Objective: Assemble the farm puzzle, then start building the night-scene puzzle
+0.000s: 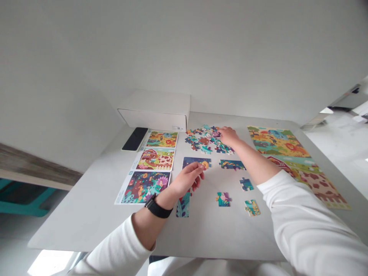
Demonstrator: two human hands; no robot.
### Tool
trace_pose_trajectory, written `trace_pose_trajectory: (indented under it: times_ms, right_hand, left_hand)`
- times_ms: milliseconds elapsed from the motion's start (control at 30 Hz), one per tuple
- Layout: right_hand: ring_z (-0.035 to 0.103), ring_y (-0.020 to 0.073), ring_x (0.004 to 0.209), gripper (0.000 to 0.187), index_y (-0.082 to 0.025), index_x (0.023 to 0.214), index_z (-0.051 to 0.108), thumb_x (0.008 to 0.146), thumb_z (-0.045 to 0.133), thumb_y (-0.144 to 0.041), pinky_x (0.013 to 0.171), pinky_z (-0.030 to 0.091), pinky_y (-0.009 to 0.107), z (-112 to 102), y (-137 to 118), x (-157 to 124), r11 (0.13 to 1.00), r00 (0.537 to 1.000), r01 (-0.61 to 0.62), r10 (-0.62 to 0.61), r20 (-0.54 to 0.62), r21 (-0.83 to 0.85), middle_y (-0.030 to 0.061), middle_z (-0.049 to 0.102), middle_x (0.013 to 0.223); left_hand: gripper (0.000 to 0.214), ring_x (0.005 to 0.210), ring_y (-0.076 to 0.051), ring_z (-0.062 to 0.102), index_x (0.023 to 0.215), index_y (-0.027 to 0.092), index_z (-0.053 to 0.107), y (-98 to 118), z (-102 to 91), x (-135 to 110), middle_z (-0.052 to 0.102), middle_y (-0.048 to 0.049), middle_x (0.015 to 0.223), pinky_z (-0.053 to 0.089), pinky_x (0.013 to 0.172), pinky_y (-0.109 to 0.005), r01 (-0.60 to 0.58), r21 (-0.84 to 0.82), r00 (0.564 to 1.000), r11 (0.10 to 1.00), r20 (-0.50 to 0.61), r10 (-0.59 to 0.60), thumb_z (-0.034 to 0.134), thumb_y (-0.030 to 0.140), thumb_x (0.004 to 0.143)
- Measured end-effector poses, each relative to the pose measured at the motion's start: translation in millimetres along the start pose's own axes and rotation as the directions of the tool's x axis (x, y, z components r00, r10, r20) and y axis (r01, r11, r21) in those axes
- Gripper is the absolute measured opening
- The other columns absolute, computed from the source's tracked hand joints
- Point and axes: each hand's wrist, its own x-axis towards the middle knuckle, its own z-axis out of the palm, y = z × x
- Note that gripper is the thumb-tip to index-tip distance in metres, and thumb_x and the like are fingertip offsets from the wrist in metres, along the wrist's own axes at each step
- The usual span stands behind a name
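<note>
My left hand [189,177] hovers over the left of the table, its fingers curled into a pinch; whatever lies between them is hidden. Beneath it, a joined dark-blue strip of puzzle [193,160] and a joined teal strip [183,207] are partly covered. At the right side of a heap of loose puzzle pieces [203,140], my right hand [228,135] has its fingertips closed on a purplish puzzle piece [215,134]. Nearer to me lie another joined strip [232,165], a blue piece [246,184], a pink-and-green piece [223,199] and a yellow-flowered piece [252,207].
Left of the strips lies a sheet of three pictures [155,159], with a dark phone [135,138] beside its top. A white box [153,115] stands at the back against the wall. Two finished puzzles [280,142] lie on the right, partly behind my right arm.
</note>
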Motion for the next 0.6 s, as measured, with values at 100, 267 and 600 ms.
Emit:
trace_pose_trajectory:
  times_ms: [100,267,600]
  right_hand:
    - [0.061,0.0354,0.136,0.047,-0.025,0.144,0.075,0.103,0.054,-0.017,0.113,0.050,0.048,-1.0,4.0,0.8,0.997,0.997,-0.075,0.075,0.003,-0.021,0.0150,0.068,0.149]
    - [0.061,0.0394,0.134,0.045,-0.026,0.142,0.077,0.101,0.057,-0.023,0.111,0.053,0.054,-0.3,12.1,2.3,0.990,0.990,-0.138,0.138,-0.005,-0.006,0.0172,0.068,0.147]
    - [0.063,0.0330,0.129,0.040,-0.030,0.142,0.077,0.104,0.063,-0.032,0.115,0.050,0.048,3.1,19.3,-3.0,0.993,0.994,0.091,-0.086,-0.068,0.081,0.0118,0.073,0.140]
  left_hand:
    - [0.040,0.047,-0.007,0.053,0.095,0.022,0.060,-0.8,0.4,0.3,0.064,0.0024,0.080,0.034,0.034,-0.018,0.004,0.008,1.000,1.000,0.004,-0.004,0.072,0.059,0.092]
    - [0.042,0.047,-0.007,0.052,0.094,0.022,0.060,-0.8,0.3,0.4,0.063,0.0025,0.080,0.033,0.034,-0.019,0.005,0.027,1.000,1.000,-0.002,-0.005,0.072,0.061,0.092]
    - [0.040,0.046,-0.007,0.052,0.093,0.022,0.059,-0.3,1.8,-0.4,0.063,0.0028,0.080,0.036,0.035,-0.019,-0.009,0.036,1.000,0.999,0.013,0.009,0.072,0.060,0.091]
